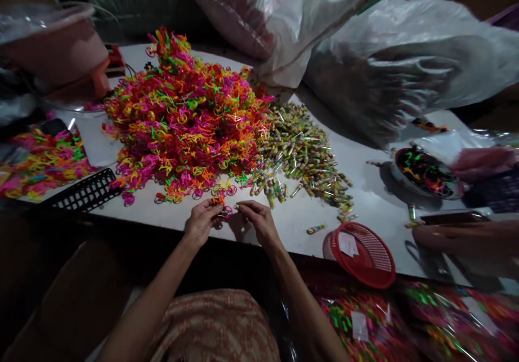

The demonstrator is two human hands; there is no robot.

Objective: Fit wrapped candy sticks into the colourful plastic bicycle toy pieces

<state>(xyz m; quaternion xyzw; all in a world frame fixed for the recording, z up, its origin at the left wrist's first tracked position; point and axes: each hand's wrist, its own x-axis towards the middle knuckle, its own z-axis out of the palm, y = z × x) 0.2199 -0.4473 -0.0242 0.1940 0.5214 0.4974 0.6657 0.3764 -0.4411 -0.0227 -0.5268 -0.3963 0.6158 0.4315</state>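
1. The left hand [200, 222] pinches a small orange and pink plastic ring piece [222, 205] between thumb and fingertips, at the near edge of the white table [292, 224].
2. The right hand [259, 220] meets it from the other side, its fingertips closed on a thin little tube [239, 206] that touches the ring piece; how firmly it grips is too small to tell.
3. The two pieces sit between both hands, just in front of the large heap of neon plastic rings [182, 113].
4. The pile of small multicoloured tubes [302, 153] lies to the right of that heap, touching it.
5. Judging by the grip, the join seems to go best with the ring held steady and the tube guided straight, close to the fingertips.
6. A round red mesh basket [363, 254] lies tilted on the table edge, near the right hand, with a black plastic grid tray [83, 191] on the left.
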